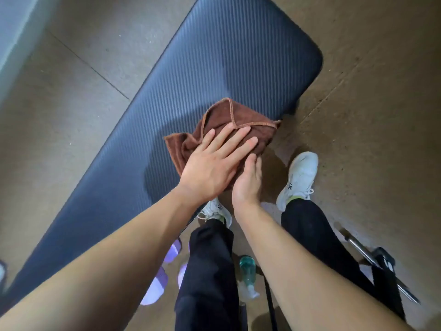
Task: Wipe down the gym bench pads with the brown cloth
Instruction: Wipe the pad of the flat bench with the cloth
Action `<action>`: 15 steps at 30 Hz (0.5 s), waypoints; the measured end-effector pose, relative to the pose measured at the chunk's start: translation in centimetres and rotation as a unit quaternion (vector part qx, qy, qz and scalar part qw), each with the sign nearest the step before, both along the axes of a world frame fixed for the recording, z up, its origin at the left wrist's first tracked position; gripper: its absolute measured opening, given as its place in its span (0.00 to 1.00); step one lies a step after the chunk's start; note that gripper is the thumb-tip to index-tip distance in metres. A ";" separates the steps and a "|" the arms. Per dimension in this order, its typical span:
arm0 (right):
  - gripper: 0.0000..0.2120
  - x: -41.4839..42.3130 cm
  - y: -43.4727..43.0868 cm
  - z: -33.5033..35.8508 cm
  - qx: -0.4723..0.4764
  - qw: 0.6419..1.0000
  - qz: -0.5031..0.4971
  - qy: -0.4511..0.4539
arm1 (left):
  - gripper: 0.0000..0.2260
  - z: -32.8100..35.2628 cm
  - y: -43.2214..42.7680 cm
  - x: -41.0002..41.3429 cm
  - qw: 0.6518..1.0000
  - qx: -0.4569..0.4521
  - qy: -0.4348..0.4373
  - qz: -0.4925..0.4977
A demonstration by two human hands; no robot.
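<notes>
Left hand [210,173] flat atop brown cloth [226,115], right hand [247,187] touching.

The gym bench pad [214,68] is seen as a long, dark blue-black cushion with rounded corners, covered in fine ribbing that runs along its length. It is laid diagonally across the frame, from the lower left up to its rounded end at the upper right. Paler bands of sheen are seen across its middle. The brown cloth [222,118] is found just right of the frame's centre, resting on the pad at its right-hand long edge. It is crumpled and loosely folded, with a stitched hem shown along its upper folds. One corner is pushed just past the pad's edge; its lower part is hidden from view.
</notes>
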State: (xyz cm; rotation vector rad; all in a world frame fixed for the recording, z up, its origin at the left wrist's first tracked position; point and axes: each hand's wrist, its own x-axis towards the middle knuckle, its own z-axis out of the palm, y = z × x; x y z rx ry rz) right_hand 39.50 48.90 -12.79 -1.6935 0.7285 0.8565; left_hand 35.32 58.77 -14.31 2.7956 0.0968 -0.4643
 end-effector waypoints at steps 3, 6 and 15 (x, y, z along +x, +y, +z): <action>0.21 -2.3 -0.9 0.6 0.037 0.997 0.021 0.062 | 0.27 0.2 -2.1 -4.4 0.998 -0.007 -0.005 0.060; 0.12 -0.9 -2.6 0.8 0.058 0.989 0.080 0.108 | 0.27 0.3 -4.5 -6.3 0.971 0.006 -0.019 0.238; 0.19 12.6 -8.2 4.7 0.005 0.978 0.207 0.003 | 0.15 5.9 -15.2 3.4 0.625 -0.162 0.015 0.764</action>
